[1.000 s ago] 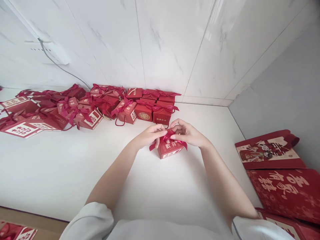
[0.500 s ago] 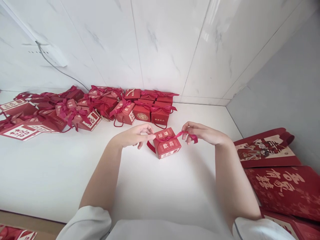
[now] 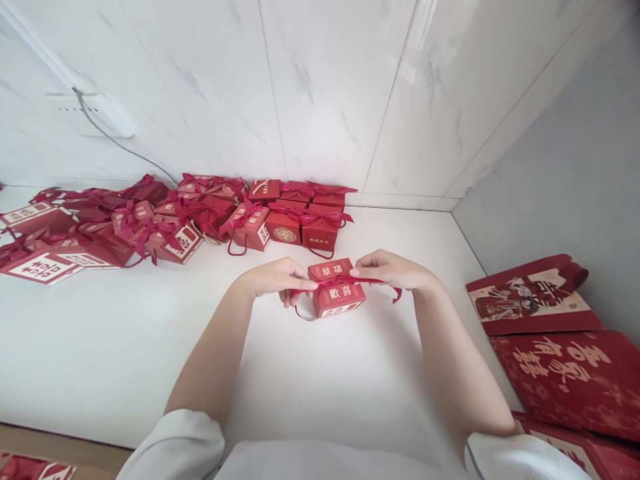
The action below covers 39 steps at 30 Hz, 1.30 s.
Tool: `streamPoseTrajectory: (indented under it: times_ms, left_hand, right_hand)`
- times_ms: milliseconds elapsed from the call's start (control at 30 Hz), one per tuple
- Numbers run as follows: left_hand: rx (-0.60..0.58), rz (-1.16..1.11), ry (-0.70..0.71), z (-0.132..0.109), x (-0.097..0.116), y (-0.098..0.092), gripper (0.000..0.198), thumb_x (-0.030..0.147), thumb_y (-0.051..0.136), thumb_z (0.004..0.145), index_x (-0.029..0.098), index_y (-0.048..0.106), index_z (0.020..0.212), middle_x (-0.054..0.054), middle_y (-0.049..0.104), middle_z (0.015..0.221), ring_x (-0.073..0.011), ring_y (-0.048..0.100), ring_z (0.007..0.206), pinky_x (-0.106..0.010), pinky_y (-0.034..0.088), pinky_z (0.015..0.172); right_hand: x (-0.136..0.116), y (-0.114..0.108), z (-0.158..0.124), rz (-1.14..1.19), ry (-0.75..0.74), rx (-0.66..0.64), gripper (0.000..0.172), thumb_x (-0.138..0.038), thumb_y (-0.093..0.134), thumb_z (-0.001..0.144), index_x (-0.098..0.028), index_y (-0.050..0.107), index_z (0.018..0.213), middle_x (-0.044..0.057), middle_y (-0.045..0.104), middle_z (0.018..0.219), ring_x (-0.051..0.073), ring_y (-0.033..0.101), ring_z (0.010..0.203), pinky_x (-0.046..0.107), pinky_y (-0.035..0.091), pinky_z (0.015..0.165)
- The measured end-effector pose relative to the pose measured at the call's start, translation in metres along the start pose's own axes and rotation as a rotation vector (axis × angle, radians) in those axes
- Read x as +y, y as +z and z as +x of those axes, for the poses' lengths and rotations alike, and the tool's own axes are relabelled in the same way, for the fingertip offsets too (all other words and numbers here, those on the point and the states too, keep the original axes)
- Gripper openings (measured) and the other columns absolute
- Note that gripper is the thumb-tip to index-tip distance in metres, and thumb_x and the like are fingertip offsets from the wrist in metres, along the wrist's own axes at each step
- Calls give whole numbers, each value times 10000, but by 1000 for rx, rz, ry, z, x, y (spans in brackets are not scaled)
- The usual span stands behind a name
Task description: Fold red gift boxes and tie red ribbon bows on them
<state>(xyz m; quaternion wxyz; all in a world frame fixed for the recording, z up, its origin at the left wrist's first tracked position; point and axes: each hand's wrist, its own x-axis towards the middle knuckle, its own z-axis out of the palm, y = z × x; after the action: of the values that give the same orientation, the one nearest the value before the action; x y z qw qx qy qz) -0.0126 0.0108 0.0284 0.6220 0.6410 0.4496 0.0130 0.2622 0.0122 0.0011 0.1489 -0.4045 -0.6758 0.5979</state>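
Observation:
A small red gift box (image 3: pixel 340 301) with white characters stands on the white table in front of me. A dark pink ribbon (image 3: pixel 336 283) runs across its top, and its ends reach out to both sides. At the box's left side, my left hand (image 3: pixel 280 279) pinches the ribbon between thumb and fingers. My right hand (image 3: pixel 385 269) is closed on the ribbon at the right, its fingertips close to the box top. One ribbon end hangs past the right fingers. Whether there is a finished knot at the middle is too small to tell.
Several red boxes with tied ribbons (image 3: pixel 285 223) are gathered along the wall, back left to middle. Red gift bags (image 3: pixel 565 367) lie at the right by the grey panel. A cable (image 3: pixel 120 143) runs down from a wall socket. Bare white table (image 3: pixel 125 347) spreads at left.
My left hand has taken hold of the ribbon's left part. My right hand has come leftward, closer to the box, and the ribbon now stretches to both sides.

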Motion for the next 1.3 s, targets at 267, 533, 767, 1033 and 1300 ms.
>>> streamPoseTrajectory:
  times_ms: [267,533,767,1033,1300]
  left_hand:
    - [24,14,120,9,-17,-13,262,401,694,724,140,709,729,-11,586,527,-97,522,477,-220,436,502]
    - [-19,146,148,10,-24,-21,265,419,685,719,160,743,726,-32,601,654,-106,503,558,-228,406,536]
    - [47,112,460,7,-12,-11,151,328,718,728,182,742,695,-94,613,1183,-204,555,998,-281,454,786]
    - [-80,-237,421,28,-25,5,284,370,668,789,128,726,927,-119,713,890,-128,628,686,-198,482,555]
    - [254,-438,350,47,-35,7,288,413,685,767,130,678,819,-66,698,868,-85,637,644,-167,487,562]
  right_hand:
    - [14,-10,5,136,-57,-78,297,-462,689,746,-171,695,684,4,600,665,126,508,647,266,403,627]
    - [20,-7,13,123,-45,-88,340,-491,635,794,-165,651,698,-25,510,611,98,416,571,255,342,581]
    - [18,-4,16,178,-68,-100,356,-511,626,792,-164,646,712,1,571,685,133,495,682,288,381,708]
    - [22,-3,20,241,-58,-31,349,-502,650,782,-156,665,739,6,587,695,128,505,677,285,382,707]
    - [22,-5,18,307,-125,66,314,-470,646,802,-161,664,744,17,597,728,128,509,686,281,407,689]
